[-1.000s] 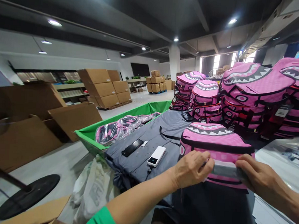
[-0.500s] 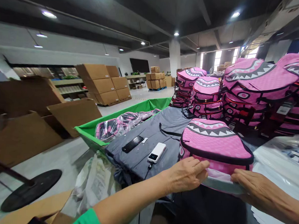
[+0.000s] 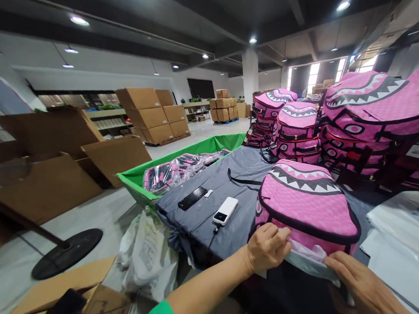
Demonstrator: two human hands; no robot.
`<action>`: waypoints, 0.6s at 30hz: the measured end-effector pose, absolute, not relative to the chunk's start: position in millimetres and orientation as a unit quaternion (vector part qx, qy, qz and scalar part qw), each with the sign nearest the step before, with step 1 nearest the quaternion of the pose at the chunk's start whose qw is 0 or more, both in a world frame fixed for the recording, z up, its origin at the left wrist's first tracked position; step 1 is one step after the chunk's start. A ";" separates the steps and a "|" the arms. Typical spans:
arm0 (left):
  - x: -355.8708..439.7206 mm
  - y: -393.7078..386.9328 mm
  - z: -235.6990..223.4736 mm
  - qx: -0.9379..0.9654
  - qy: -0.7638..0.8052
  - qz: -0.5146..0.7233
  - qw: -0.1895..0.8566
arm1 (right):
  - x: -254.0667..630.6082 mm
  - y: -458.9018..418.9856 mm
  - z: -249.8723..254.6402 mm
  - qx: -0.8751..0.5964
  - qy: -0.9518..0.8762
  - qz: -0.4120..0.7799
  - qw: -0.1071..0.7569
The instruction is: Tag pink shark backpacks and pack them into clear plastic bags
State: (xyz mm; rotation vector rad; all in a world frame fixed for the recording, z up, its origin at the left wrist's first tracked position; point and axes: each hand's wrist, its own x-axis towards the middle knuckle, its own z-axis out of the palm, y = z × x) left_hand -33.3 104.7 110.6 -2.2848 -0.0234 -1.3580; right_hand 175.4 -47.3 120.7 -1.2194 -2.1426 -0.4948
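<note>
Two hands are gripping a strip of whitish plastic [image 3: 311, 263] at the near edge of a pink bag [image 3: 304, 208], which is lying with its shark-tooth print up on a cloth-covered surface [image 3: 205, 219]. The left hand [image 3: 268, 247], at the end of a green-sleeved arm, is holding one end in tightly curled fingers; the right hand [image 3: 358, 284] is clasping the other, its fingers folding over the edge. A black strap [image 3: 245, 180] is trailing from the bag, while a power bank [image 3: 226, 209] and a phone [image 3: 193, 198] are lying farther left. Stacked bags [image 3: 379, 98] are standing behind, wrapped bags [image 3: 169, 173] are resting inside a green bin [image 3: 133, 177], and cartons [image 3: 145, 108] are rising in the background.
</note>
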 end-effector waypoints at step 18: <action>-22.4 103.4 18.1 -0.883 0.008 -0.432 0.186 | 203.8 -43.8 49.8 -0.461 -0.762 -0.363 0.273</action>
